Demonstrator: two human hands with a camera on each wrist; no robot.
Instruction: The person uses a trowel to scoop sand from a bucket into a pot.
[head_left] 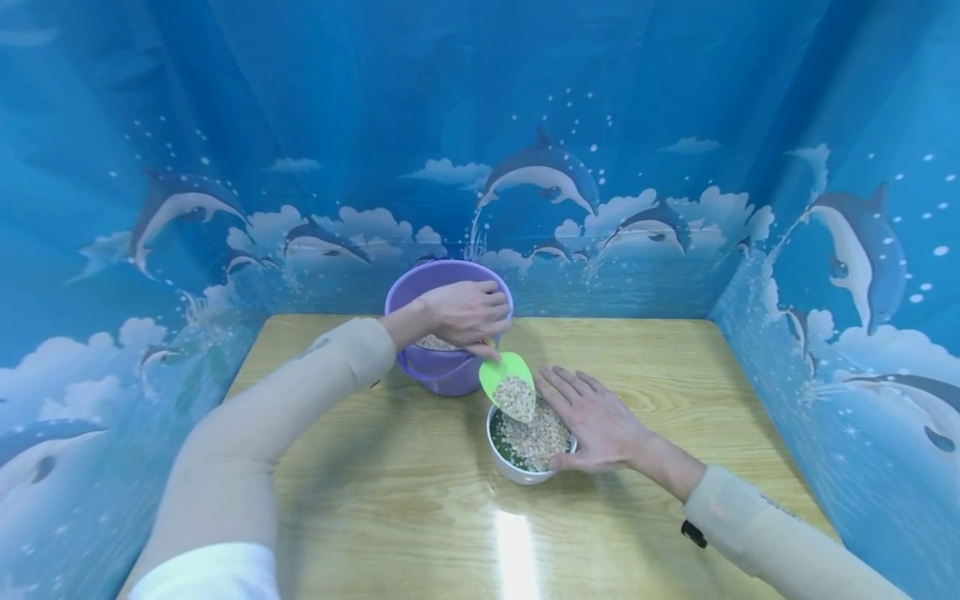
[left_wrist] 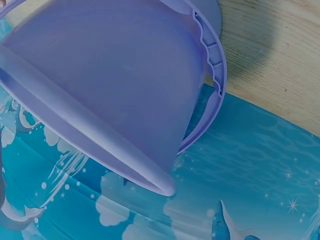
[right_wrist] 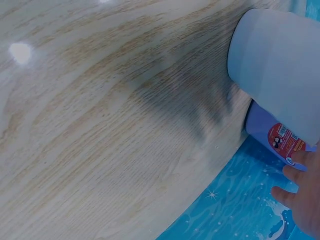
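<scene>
In the head view my left hand (head_left: 463, 315) grips the handle of a light green toy shovel (head_left: 495, 368). Pale grain-like flakes lie on its blade, which tilts down over a white bowl (head_left: 517, 477). More of these flakes (head_left: 536, 437) fill much of the bowl, with a dark green inside showing at the left. Against the bowl's right side rests my right hand (head_left: 596, 423), fingers extended along the rim and thumb at the near edge. Behind and left stands a purple bucket (head_left: 450, 379), with similar flakes inside, partly hidden by my left hand.
All this stands on a wood-grain table (head_left: 360, 517). Blue dolphin-print curtains (head_left: 420, 125) enclose the back and both sides. The bucket's handle (left_wrist: 215, 65) hangs down its outside in the left wrist view. A red label (right_wrist: 285, 140) shows on the bucket in the right wrist view.
</scene>
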